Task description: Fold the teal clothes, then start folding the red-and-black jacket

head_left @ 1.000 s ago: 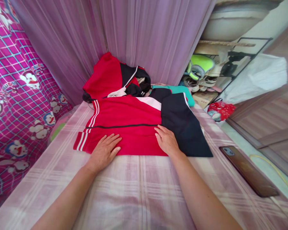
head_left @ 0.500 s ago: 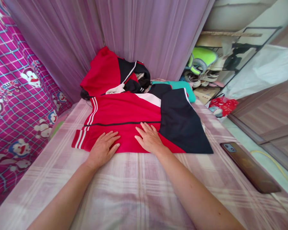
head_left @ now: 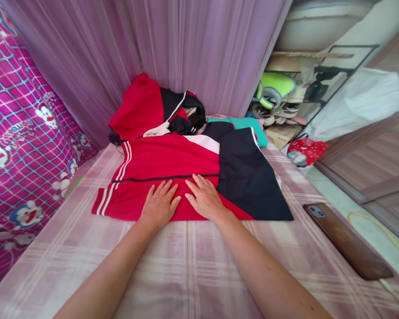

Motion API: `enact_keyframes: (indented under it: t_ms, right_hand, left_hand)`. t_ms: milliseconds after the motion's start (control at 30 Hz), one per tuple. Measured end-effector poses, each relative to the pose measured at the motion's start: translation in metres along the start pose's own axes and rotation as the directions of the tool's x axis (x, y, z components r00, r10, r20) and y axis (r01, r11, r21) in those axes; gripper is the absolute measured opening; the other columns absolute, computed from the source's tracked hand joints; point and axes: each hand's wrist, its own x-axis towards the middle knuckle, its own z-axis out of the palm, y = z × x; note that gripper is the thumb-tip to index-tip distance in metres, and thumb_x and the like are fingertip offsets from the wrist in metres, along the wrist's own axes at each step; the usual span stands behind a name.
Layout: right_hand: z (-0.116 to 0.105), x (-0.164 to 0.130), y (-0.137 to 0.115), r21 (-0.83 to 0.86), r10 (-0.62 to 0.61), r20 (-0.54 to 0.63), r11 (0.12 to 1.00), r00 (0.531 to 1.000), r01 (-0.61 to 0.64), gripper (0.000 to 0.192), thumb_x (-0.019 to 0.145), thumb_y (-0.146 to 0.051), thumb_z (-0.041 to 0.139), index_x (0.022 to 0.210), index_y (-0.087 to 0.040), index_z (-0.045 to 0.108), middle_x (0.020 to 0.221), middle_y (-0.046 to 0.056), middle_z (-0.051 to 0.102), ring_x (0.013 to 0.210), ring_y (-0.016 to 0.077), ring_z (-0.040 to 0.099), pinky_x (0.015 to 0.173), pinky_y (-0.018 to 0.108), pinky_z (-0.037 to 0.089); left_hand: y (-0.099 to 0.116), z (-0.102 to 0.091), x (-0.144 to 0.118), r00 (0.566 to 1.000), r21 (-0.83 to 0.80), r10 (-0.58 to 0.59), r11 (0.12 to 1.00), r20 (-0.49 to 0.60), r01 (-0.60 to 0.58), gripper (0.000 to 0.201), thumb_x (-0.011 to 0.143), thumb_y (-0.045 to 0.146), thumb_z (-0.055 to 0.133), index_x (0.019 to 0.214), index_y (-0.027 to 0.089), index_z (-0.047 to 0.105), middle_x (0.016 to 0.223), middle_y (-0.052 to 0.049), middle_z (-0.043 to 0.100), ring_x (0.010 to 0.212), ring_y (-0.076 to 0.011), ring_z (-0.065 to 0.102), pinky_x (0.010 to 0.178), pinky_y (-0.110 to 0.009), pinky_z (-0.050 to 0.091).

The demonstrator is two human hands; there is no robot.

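Observation:
A red, white and dark navy zip jacket (head_left: pixel 173 155) lies flat, its striped hem to the left and a dark zip line running across it. My left hand (head_left: pixel 159 204) rests palm down on the red cloth near the front edge, fingers spread. Close beside it, my right hand (head_left: pixel 204 198) also lies flat on the red part, fingertips by the zip. Neither hand grips anything. Behind the jacket sits a heap of red and dark clothing (head_left: pixel 138 108) with white trim. A folded teal cloth (head_left: pixel 252 125) shows at the back right, partly covered.
Everything lies on a plaid-covered surface (head_left: pixel 173 270). A phone (head_left: pixel 349 243) with a cable lies at its right edge. Purple curtains (head_left: pixel 193 48) hang behind, and a pink patterned cloth (head_left: pixel 23 146) hangs at left. A shoe rack (head_left: pixel 339 84) and red bag (head_left: pixel 307 148) stand at right.
My left hand has slid right across the red cloth, closer to my right hand. My right hand stays almost in place on the jacket. The view has shifted slightly.

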Motion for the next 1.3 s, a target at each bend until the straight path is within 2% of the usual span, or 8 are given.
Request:
enact_keyframes:
  t_ms: [133, 267, 467, 567, 700, 833, 1067, 1300]
  right_hand:
    - [-0.008, 0.003, 0.029, -0.051, 0.033, -0.067, 0.998, 0.997, -0.037, 0.052, 0.101, -0.041, 0.043, 0.148, -0.02, 0.051, 0.161, 0.014, 0.037, 0.148, 0.0281, 0.033, 0.119, 0.046, 0.029]
    - [-0.007, 0.003, 0.073, -0.08, 0.209, -0.103, 0.973, 0.972, -0.218, 0.051, 0.102, -0.041, 0.041, 0.147, -0.02, 0.052, 0.158, 0.013, 0.041, 0.146, 0.028, 0.037, 0.118, 0.048, 0.031]
    - [-0.006, -0.006, 0.142, 0.115, 0.345, -0.327, 0.939, 0.88, -0.326, 0.051, 0.1, -0.035, 0.034, 0.141, -0.015, 0.058, 0.147, 0.013, 0.055, 0.137, 0.024, 0.049, 0.115, 0.043, 0.039]
    - [-0.01, -0.011, 0.156, 0.164, 0.391, -0.409, 0.92, 0.824, -0.355, 0.049, 0.097, -0.03, 0.035, 0.135, -0.015, 0.063, 0.139, 0.014, 0.062, 0.13, 0.0254, 0.055, 0.112, 0.045, 0.042]
    - [-0.011, -0.008, 0.137, 0.066, 0.319, -0.357, 0.946, 0.878, -0.317, 0.044, 0.096, -0.029, 0.04, 0.127, -0.018, 0.069, 0.14, 0.012, 0.062, 0.129, 0.0243, 0.056, 0.112, 0.042, 0.042]
    - [-0.009, -0.002, 0.111, -0.064, 0.236, -0.197, 0.965, 0.952, -0.253, 0.046, 0.099, -0.033, 0.041, 0.138, -0.021, 0.062, 0.147, 0.01, 0.056, 0.138, 0.026, 0.047, 0.115, 0.048, 0.035]
    - [-0.017, -0.01, 0.12, -0.173, 0.427, -0.188, 0.872, 0.884, -0.458, 0.053, 0.101, -0.035, 0.035, 0.145, -0.011, 0.053, 0.151, 0.017, 0.05, 0.141, 0.0303, 0.043, 0.116, 0.051, 0.03]
    - [-0.018, 0.005, 0.073, -0.134, 0.299, -0.117, 0.94, 0.947, -0.313, 0.053, 0.103, -0.039, 0.031, 0.149, -0.02, 0.049, 0.156, 0.013, 0.045, 0.144, 0.0283, 0.038, 0.118, 0.054, 0.025]
  left_hand:
    - [-0.005, -0.003, -0.002, 1.0, 0.021, -0.003, 1.0, 0.013, 0.003, 0.054, 0.101, 0.049, 0.036, 0.145, 0.024, 0.054, 0.153, -0.01, 0.049, 0.144, -0.0302, 0.042, 0.118, -0.057, 0.032]
    - [-0.003, -0.006, -0.002, 1.0, 0.017, -0.007, 1.0, 0.021, 0.007, 0.054, 0.101, 0.048, 0.036, 0.145, 0.023, 0.054, 0.153, -0.011, 0.049, 0.143, -0.0303, 0.043, 0.118, -0.057, 0.033]
    - [-0.003, -0.004, -0.002, 1.0, 0.024, 0.001, 1.0, -0.002, -0.001, 0.053, 0.1, 0.048, 0.037, 0.143, 0.024, 0.056, 0.152, -0.011, 0.051, 0.142, -0.0305, 0.044, 0.116, -0.057, 0.034]
    - [-0.004, -0.002, -0.002, 1.0, 0.032, -0.002, 0.999, -0.01, 0.002, 0.052, 0.1, 0.048, 0.037, 0.143, 0.026, 0.056, 0.152, -0.009, 0.052, 0.142, -0.0295, 0.045, 0.117, -0.055, 0.034]
    - [-0.004, -0.001, -0.002, 1.0, 0.021, -0.005, 1.0, -0.009, 0.005, 0.053, 0.1, 0.048, 0.037, 0.143, 0.024, 0.056, 0.152, -0.011, 0.051, 0.142, -0.0305, 0.044, 0.117, -0.056, 0.034]
    - [-0.006, 0.001, -0.002, 1.0, 0.004, 0.006, 1.0, -0.028, -0.006, 0.053, 0.1, 0.049, 0.037, 0.143, 0.026, 0.056, 0.152, -0.01, 0.051, 0.142, -0.0303, 0.045, 0.116, -0.057, 0.034]
    - [-0.002, -0.005, -0.001, 1.0, 0.019, -0.004, 1.0, 0.015, 0.003, 0.055, 0.1, 0.048, 0.035, 0.144, 0.022, 0.055, 0.152, -0.011, 0.05, 0.143, -0.0313, 0.044, 0.117, -0.057, 0.033]
    - [-0.004, -0.003, -0.001, 1.0, 0.01, 0.001, 1.0, -0.007, -0.001, 0.054, 0.1, 0.049, 0.035, 0.143, 0.024, 0.056, 0.152, -0.011, 0.051, 0.142, -0.0312, 0.044, 0.117, -0.057, 0.033]
